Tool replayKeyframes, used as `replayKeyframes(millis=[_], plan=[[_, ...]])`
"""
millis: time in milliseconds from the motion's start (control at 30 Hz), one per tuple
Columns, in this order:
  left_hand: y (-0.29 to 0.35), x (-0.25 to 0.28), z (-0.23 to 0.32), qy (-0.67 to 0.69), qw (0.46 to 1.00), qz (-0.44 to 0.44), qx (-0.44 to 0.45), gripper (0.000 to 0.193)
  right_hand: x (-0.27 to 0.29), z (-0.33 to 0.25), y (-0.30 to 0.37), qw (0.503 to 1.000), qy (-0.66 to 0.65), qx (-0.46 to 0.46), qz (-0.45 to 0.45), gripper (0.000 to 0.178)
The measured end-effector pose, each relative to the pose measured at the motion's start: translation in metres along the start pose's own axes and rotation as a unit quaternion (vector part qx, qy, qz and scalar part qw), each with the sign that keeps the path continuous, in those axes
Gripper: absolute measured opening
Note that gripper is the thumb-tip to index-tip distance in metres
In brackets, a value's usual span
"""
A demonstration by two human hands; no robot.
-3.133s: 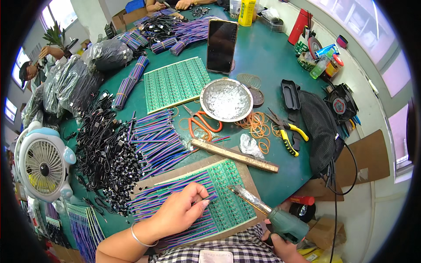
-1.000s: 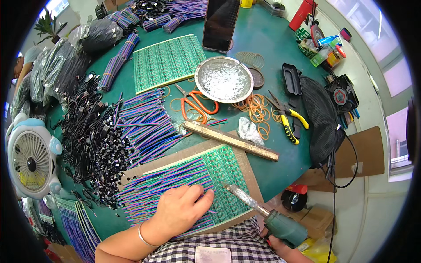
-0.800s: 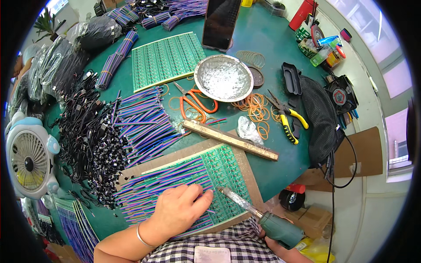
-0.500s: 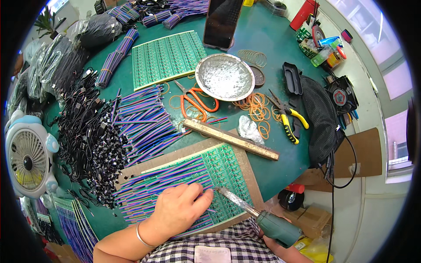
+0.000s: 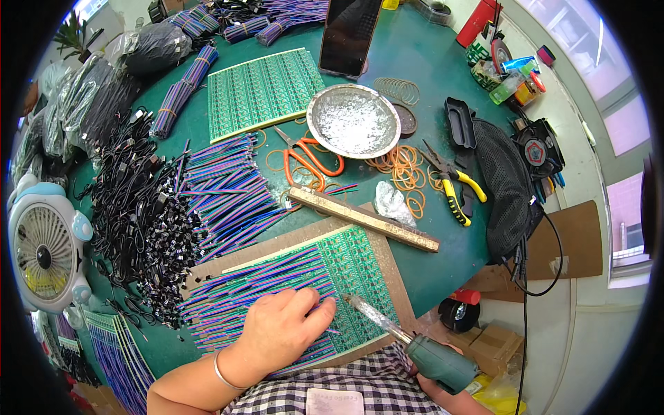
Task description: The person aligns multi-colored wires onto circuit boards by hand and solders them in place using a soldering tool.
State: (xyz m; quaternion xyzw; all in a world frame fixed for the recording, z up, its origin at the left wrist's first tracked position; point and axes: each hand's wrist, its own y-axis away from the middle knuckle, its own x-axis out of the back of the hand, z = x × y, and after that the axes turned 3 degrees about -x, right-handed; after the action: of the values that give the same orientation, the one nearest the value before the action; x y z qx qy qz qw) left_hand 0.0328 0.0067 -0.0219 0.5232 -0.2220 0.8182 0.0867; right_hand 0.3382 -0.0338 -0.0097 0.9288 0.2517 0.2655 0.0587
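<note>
The left hand (image 5: 280, 332) presses flat, pinning coloured wires (image 5: 256, 294) to a green circuit board (image 5: 356, 266), while the right hand (image 5: 443, 387), at four o'clock, grips a soldering iron (image 5: 408, 342).

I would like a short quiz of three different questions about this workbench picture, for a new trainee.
1. True or false: the right hand holds a green-handled soldering iron.
2. What does the left hand press on? A) scissors B) coloured wires on the green circuit board C) the fan
3. Fill in: the orange-handled scissors lie beside the round metal ____.

Key: 1 true; 2 B; 3 dish.
</note>
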Motion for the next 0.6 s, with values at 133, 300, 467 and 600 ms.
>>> replayKeyframes(millis=[133, 300, 467, 600], plan=[[0.0001, -0.0017, -0.0011, 0.008, 1.000, 0.016, -0.005, 0.020, -0.0013, 0.0009, 0.0005, 0.999, -0.047, -0.004, 0.008, 0.058], [0.0006, -0.0010, -0.0007, 0.006, 1.000, 0.012, -0.004, 0.019, -0.0032, 0.0013, -0.0034, 1.000, -0.023, 0.018, 0.010, 0.058], [0.0006, -0.0010, -0.0002, -0.002, 1.000, 0.003, -0.002, 0.019, -0.0008, -0.0003, -0.0063, 0.998, 0.055, 0.031, -0.024, 0.057], [0.0011, -0.0020, -0.0010, -0.001, 1.000, 0.009, -0.009, 0.019, -0.0014, 0.0007, -0.0028, 0.999, 0.016, 0.046, 0.012, 0.058]])
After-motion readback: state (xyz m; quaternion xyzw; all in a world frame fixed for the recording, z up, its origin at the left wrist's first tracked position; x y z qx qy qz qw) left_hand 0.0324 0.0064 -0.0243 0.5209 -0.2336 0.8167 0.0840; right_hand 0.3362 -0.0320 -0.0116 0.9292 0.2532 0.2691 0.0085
